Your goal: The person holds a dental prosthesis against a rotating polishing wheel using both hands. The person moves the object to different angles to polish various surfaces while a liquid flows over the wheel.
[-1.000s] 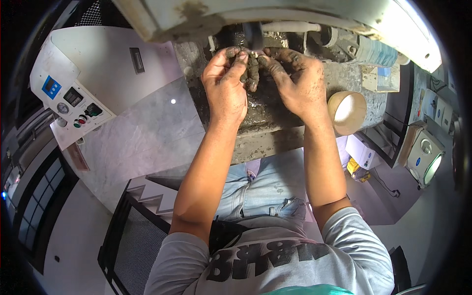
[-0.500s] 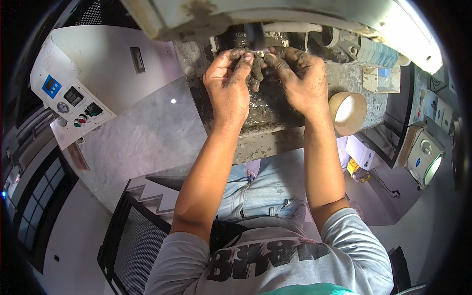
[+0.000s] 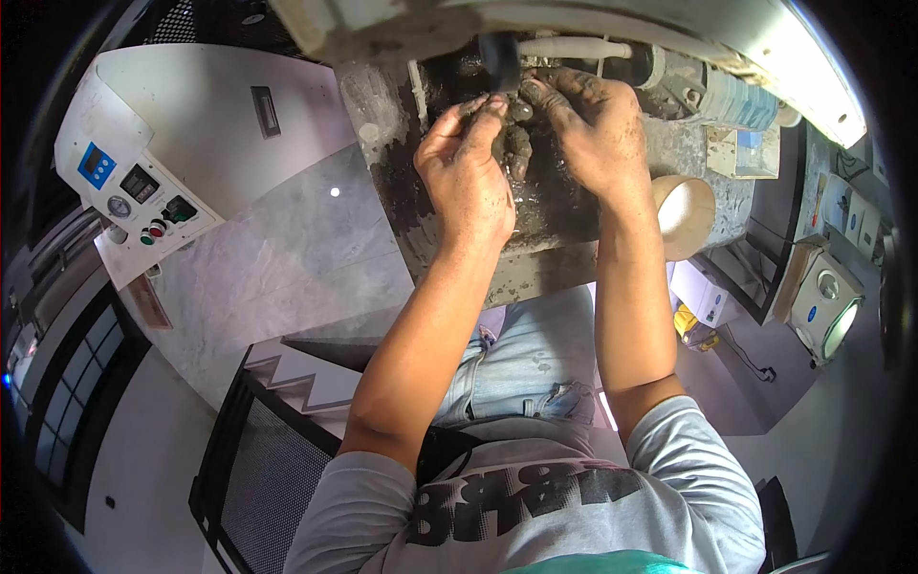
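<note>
Beneath the dark round machine part (image 3: 499, 59), my two mud-coated hands meet over the wet, dark work bed (image 3: 550, 206). My left hand (image 3: 464, 167) is pinched closed, its fingertips just below the dark part, on something small and muddy that I cannot make out. My right hand (image 3: 598, 134) sits slightly higher, fingers bent and closed around something hidden by mud and fingers. Muddy finger-like lumps hang between them, too coated to tell apart. A white pipe (image 3: 574, 48) runs just above my right hand.
A pale bowl (image 3: 684, 218) and a clear box (image 3: 741, 153) stand right of my hands, near a clear cylinder (image 3: 741, 100). A white control panel (image 3: 143, 206) is at left. A white machine housing (image 3: 669, 24) with a bright lamp overhangs the bed.
Both hands have shifted right, my right one also upward, and their fingertips are slightly farther apart. My left forearm has moved right with its hand.
</note>
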The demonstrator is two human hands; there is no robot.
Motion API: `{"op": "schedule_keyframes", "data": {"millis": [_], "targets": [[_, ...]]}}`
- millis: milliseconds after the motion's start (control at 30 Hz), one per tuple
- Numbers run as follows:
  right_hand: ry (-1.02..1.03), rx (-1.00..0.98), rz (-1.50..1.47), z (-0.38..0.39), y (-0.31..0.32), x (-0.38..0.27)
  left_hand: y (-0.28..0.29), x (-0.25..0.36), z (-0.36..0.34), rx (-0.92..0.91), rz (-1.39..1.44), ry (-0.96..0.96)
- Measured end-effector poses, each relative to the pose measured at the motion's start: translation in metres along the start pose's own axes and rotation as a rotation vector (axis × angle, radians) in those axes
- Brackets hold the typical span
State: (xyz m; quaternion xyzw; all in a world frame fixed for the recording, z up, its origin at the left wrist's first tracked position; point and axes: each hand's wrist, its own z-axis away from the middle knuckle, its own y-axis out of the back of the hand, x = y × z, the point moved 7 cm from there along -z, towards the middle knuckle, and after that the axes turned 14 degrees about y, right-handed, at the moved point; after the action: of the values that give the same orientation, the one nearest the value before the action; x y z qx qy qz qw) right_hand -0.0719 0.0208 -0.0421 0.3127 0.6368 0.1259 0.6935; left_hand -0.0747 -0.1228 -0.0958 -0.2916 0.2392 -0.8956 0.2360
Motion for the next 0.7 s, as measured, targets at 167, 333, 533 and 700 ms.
{"op": "schedule_keyframes", "data": {"millis": [167, 333, 533, 700], "targets": [[0.005, -0.039, -0.009, 0.003, -0.005, -0.002, -0.001, 0.010, 0.006, 0.009, -0.036, -0.052], [-0.035, -0.012, -0.011, 0.005, -0.005, 0.000, 0.005, 0.011, -0.003, 0.023, -0.049, -0.054], [-0.007, 0.030, -0.024, 0.001, -0.005, 0.009, 0.000, 0.006, -0.001, 0.004, -0.015, 0.011], [-0.023, -0.015, -0.119, 0.007, -0.008, 0.006, 0.003, 0.012, -0.002, 0.033, -0.091, -0.038]]}}
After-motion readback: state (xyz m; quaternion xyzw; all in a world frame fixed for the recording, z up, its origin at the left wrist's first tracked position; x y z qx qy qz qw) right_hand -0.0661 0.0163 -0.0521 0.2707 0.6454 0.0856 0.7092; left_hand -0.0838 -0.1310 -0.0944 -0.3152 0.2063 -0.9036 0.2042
